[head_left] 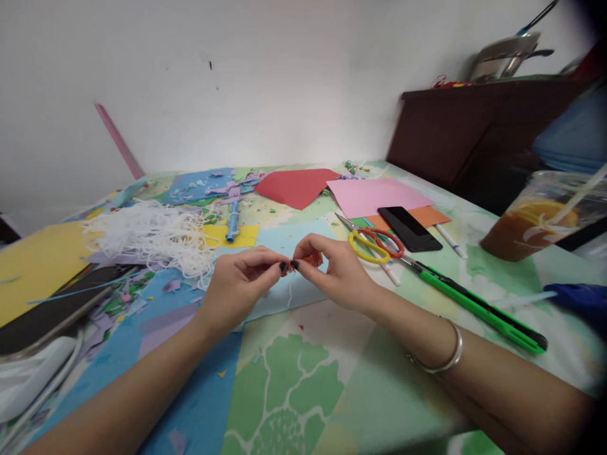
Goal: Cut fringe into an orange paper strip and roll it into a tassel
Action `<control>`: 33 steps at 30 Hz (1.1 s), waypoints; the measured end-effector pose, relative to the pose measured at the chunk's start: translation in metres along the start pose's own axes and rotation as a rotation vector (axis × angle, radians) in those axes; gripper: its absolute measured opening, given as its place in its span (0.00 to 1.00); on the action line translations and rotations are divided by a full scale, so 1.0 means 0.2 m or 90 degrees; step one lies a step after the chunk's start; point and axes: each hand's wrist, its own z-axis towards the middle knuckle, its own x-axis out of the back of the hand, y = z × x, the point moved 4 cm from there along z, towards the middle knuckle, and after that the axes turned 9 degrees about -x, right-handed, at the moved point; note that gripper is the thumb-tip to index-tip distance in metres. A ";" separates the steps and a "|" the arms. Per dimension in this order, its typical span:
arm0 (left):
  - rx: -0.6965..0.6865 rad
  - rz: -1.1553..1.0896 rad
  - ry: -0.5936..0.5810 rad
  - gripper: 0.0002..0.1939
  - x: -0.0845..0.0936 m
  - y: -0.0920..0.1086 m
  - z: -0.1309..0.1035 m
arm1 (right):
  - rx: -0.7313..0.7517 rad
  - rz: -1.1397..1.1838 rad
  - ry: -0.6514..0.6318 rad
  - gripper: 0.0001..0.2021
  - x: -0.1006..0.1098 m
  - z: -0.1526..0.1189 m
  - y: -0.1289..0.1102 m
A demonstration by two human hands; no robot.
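Note:
Between my two hands is a small piece of orange fringed paper (313, 260), raised a little over a light blue sheet (275, 308). My left hand (244, 278) pinches its left end between thumb and forefinger. My right hand (332, 268) grips it with thumb and forefinger, and more of the orange fringe shows behind those fingers. A short white string (291, 294) hangs or lies just below the fingertips; I cannot tell whether it is joined to the paper. Fingers cover much of the orange piece.
A heap of white string (152, 237) lies left, among paper scraps. To the right are scissors (374, 243), a black phone (410, 229), a green utility knife (478, 306) and a plastic cup of iced tea (526, 221). Red paper (296, 186) and pink paper (379, 194) lie behind.

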 end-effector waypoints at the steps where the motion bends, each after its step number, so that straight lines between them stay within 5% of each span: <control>1: -0.001 -0.002 -0.002 0.06 0.00 0.00 0.00 | 0.001 0.001 -0.001 0.05 0.00 0.00 0.00; 19: 0.040 -0.040 -0.027 0.03 0.00 -0.05 -0.01 | -0.086 0.135 -0.043 0.02 -0.01 0.01 0.02; 33: 0.099 -0.106 -0.027 0.05 -0.01 -0.04 -0.01 | -0.050 0.101 -0.032 0.03 0.00 0.00 0.01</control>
